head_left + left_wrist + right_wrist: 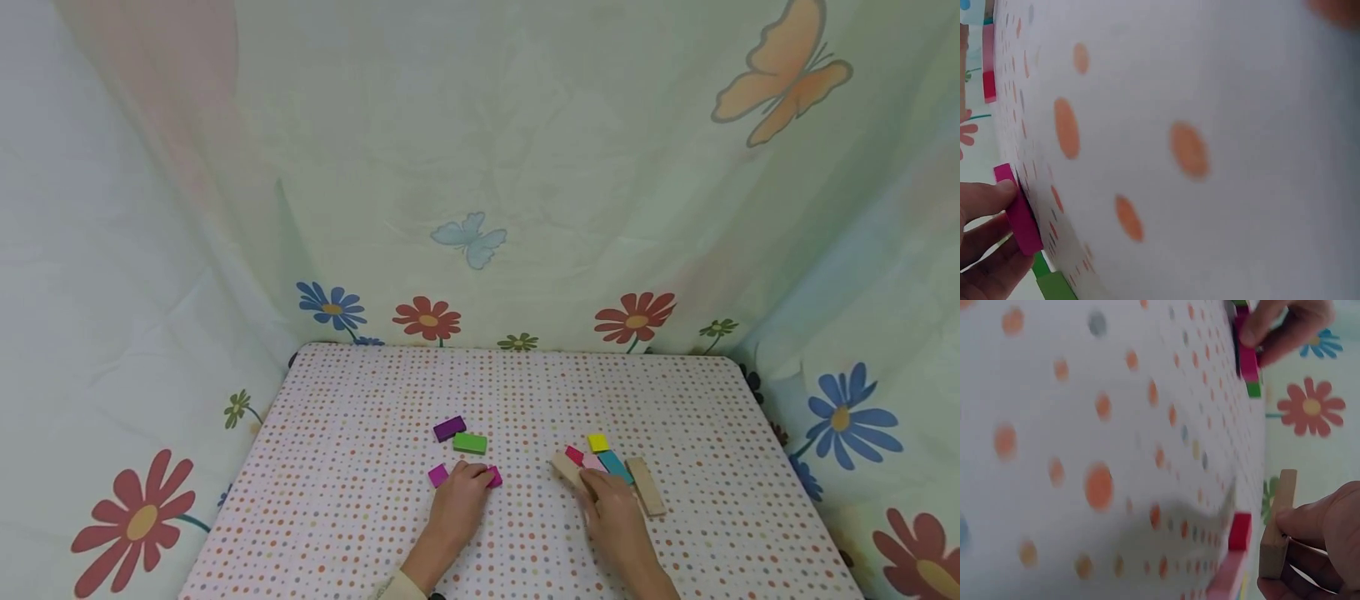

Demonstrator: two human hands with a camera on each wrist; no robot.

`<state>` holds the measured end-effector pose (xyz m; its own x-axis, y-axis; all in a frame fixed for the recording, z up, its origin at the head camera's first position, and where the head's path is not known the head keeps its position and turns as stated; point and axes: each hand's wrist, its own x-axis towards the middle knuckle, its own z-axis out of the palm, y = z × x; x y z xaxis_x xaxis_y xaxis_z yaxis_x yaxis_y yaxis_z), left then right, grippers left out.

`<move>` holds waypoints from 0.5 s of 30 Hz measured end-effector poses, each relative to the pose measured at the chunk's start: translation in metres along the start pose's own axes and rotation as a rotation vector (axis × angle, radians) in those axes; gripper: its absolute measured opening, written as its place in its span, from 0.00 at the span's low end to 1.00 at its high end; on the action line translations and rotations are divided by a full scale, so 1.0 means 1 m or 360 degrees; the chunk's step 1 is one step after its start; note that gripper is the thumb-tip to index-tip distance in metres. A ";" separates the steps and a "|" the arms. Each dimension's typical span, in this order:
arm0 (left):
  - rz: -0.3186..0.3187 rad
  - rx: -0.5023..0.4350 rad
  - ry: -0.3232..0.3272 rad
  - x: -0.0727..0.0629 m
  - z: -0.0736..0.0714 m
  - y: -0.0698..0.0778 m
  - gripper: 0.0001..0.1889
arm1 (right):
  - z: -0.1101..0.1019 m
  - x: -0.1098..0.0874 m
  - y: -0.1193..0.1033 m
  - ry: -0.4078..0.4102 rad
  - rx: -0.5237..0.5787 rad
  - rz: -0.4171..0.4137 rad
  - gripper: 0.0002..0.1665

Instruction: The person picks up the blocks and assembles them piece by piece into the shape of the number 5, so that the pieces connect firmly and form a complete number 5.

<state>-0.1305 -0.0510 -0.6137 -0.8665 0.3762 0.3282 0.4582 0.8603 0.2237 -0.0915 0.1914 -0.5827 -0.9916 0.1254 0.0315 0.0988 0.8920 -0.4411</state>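
My left hand (pixel 459 500) pinches a magenta block (pixel 1022 219) between thumb and fingers, low over the dotted tabletop. Another magenta piece (pixel 438 475) shows at that hand's left side. Beyond it lie a green block (pixel 470 443) and a purple block (pixel 450 428). A plain wooden block (pixel 1280 519) is held by my right hand (pixel 617 518), thumb on one side and fingers on the other. Just past this hand are a red block (pixel 1240 530), a pink block (pixel 1227 575), a blue block (pixel 616 467) and a yellow block (pixel 597 442).
A second plain wooden block (pixel 646 486) lies to the right of the coloured group. The table (pixel 360 500) has a dotted cover. Hanging cloth (pixel 525 167) with printed flowers and butterflies encloses its back and sides.
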 end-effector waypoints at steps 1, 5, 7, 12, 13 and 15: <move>-0.0006 0.0019 -0.0019 0.000 0.000 0.001 0.10 | 0.004 -0.002 -0.002 -0.0017 0.0007 -0.0024 0.23; -0.0027 0.0083 -0.0101 0.001 -0.002 0.004 0.09 | 0.016 -0.008 -0.010 -0.0095 0.0045 -0.0061 0.22; -0.0038 0.0099 -0.0127 0.001 -0.003 0.004 0.10 | 0.021 -0.010 -0.013 -0.0140 0.0054 -0.0044 0.21; -0.0075 0.0045 -0.0194 0.001 -0.006 0.003 0.11 | 0.029 -0.012 -0.018 -0.0227 0.0032 0.0056 0.21; -0.0087 0.0027 -0.0210 0.001 -0.007 0.002 0.11 | 0.029 -0.012 -0.018 -0.0233 0.0028 0.0069 0.21; -0.0118 -0.0007 -0.0247 -0.001 -0.009 0.002 0.11 | 0.030 -0.013 -0.018 -0.0228 0.0030 0.0071 0.21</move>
<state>-0.1272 -0.0527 -0.6053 -0.9179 0.3610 0.1650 0.3928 0.8861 0.2462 -0.0831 0.1610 -0.6022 -0.9882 0.1002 -0.1159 0.1426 0.8785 -0.4560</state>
